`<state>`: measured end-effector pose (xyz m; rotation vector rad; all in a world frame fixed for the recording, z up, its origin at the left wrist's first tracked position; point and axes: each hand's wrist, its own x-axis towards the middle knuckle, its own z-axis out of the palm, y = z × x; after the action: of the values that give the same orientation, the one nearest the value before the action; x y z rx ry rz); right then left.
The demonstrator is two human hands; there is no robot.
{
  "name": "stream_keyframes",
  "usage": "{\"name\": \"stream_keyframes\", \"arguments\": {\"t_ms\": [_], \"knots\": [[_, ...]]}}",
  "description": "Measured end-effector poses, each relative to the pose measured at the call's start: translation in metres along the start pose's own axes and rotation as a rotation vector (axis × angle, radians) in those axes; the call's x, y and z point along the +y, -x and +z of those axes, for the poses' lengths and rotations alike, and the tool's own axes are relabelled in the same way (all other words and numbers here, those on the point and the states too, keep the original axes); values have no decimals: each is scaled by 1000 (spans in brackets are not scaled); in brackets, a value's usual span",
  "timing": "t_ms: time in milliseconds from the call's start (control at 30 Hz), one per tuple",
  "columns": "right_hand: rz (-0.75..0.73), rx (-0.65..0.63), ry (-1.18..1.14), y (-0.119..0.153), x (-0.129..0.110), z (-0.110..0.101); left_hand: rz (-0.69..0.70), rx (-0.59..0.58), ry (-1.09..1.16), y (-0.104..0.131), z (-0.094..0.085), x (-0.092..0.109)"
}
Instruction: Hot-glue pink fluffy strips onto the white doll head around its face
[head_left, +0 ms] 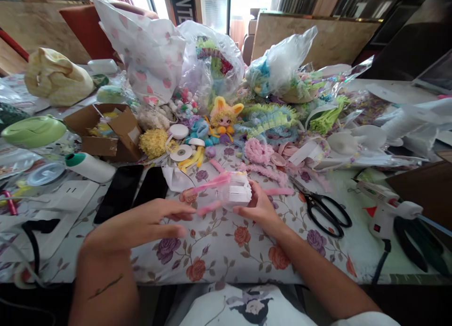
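My right hand (260, 206) is closed round a small white ridged block (240, 189), held just above the flowered cloth. A pink translucent ribbon (213, 181) stretches leftward from the block, slightly blurred. Below the ribbon, a fuzzy pink strip (209, 207) also points left. My left hand (151, 220) hovers left of that strip with fingers stretched out and nothing in them; its fingertips are close to the strip's end. What the block is exactly, I cannot make out.
Black-handled scissors (325, 210) and a white glue gun (384, 206) lie to the right. Two dark phones (119, 193) and a thread cone (90, 168) are at left. Behind stand a yellow-eared doll (225, 119), pink fluffy yarn (259, 151), a cardboard box (125, 133) and plastic bags (144, 58).
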<state>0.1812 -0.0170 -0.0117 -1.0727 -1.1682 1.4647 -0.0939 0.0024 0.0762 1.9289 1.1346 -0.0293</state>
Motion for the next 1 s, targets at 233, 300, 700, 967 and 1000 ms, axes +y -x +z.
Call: {"name": "stream_keyframes", "arguments": {"t_ms": [233,300,700,967,1000], "knots": [[23,16,-16,-1,2,-1,-552,919,-497,9,-5,-60],[20,20,-23,0,4,-2,-636,862,-519,3,-3,-77],[-124,1,-30,2,1,-3,81,1102,545,-31,15,-18],[-171,-164,-109,5,-1,-9,135,138,828,-83,12,-1],[-157,-180,-119,5,-1,-10,141,6,871,-85,13,-3]]}}
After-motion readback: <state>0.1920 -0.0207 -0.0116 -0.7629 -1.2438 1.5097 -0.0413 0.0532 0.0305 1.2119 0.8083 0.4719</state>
